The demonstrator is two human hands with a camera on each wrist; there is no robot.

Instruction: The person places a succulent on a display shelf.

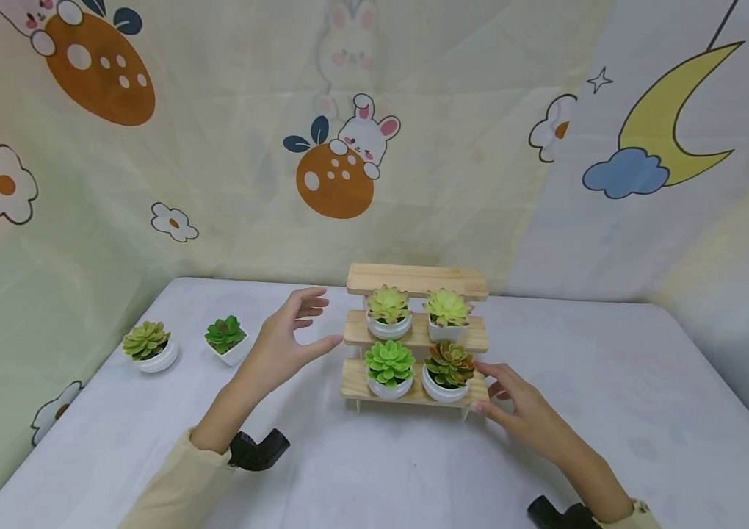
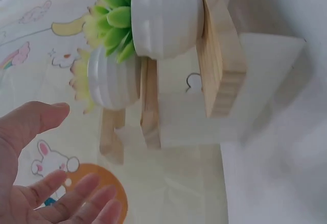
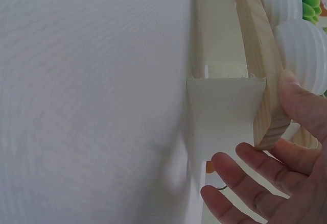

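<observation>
Right hand (image 1: 521,410), pale wooden stand (image 1: 417,280) (three-tiered)

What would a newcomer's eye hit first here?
Probably the three-tier wooden stand on the white table, with four potted succulents, two on the middle shelf and two on the lowest shelf. Next, the left hand, apart from the stand's left side, and the right hand at the lowest shelf's right end. Then the yellow moon, upper right on the backdrop.
</observation>
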